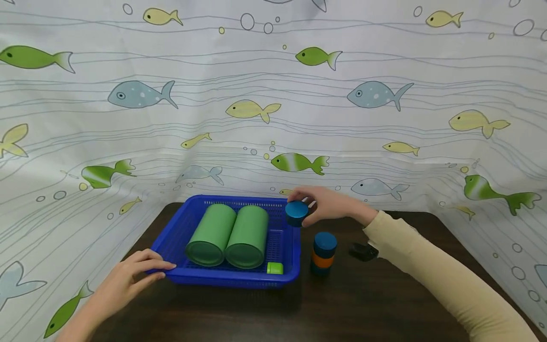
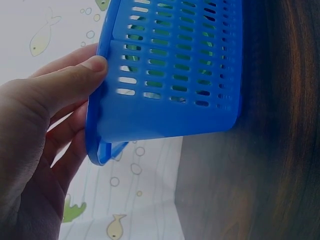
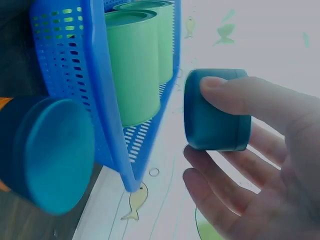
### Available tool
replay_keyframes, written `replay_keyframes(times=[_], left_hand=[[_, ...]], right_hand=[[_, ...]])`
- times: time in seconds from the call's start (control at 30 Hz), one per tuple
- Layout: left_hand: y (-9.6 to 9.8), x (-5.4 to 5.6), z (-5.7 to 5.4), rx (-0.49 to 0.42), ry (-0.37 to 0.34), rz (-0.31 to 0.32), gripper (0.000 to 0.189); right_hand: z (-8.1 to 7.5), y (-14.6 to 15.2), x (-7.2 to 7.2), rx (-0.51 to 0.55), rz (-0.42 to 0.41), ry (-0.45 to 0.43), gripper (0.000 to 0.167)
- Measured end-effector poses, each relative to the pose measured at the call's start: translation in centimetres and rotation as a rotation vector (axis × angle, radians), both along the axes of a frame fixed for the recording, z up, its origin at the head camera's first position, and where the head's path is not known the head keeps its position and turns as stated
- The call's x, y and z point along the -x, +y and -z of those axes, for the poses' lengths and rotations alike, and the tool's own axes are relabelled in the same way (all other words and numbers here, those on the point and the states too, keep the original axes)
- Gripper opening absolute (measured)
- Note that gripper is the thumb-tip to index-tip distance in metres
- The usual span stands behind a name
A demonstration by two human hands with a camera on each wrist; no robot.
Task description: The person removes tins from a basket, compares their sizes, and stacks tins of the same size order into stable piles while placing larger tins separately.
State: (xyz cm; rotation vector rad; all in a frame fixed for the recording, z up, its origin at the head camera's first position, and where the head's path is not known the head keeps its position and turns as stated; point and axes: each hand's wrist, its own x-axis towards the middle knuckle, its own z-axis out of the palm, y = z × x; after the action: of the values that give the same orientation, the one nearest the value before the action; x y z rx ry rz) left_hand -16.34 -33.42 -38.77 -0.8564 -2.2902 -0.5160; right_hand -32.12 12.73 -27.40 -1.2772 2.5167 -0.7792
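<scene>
A blue plastic basket (image 1: 231, 278) with slotted walls stands on the dark table. My left hand (image 1: 130, 280) grips its near left corner; in the left wrist view the thumb presses the basket's rim (image 2: 95, 107), with the other fingers behind it. Two green cans (image 1: 212, 232) lie side by side in the basket, with a small bright green box (image 1: 275, 268) near its front right corner. My right hand (image 1: 326, 204) pinches a short blue round tin (image 1: 297, 213) between thumb and fingers, raised over the basket's right rim.
To the right of the basket, an upright stack of round containers (image 1: 324, 254), blue, orange and dark blue, stands on the table (image 1: 342, 304). A small black object (image 1: 363, 251) lies beyond it, beside the right sleeve. A fish-patterned white sheet (image 1: 265, 133) encloses the back and sides.
</scene>
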Motion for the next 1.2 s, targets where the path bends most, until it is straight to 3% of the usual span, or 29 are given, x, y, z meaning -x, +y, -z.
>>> replay_keyframes(times=[0.2, 0.53, 0.7, 0.93, 1.2], left_hand=[[-0.2, 0.0, 0.0, 0.004, -0.022, -0.021, 0.056], [-0.1, 0.0, -0.2, 0.004, -0.020, -0.025, 0.056], [-0.1, 0.2, -0.3, 0.018, -0.042, -0.020, 0.055], [-0.4, 0.7, -0.1, -0.023, -0.055, 0.060, 0.052], [-0.4, 0.8, -0.4, -0.001, -0.079, 0.057, 0.052]], right_hand=[[0.1, 2.8, -1.1, 0.112, 0.060, 0.013, 0.058], [1.5, 5.4, -1.6, 0.177, 0.156, 0.017, 0.061], [2.4, 6.0, -1.8, 0.179, 0.174, 0.021, 0.062], [3.0, 6.4, -2.2, 0.152, 0.191, -0.010, 0.064], [3.6, 7.1, -2.1, 0.149, 0.192, -0.018, 0.063]])
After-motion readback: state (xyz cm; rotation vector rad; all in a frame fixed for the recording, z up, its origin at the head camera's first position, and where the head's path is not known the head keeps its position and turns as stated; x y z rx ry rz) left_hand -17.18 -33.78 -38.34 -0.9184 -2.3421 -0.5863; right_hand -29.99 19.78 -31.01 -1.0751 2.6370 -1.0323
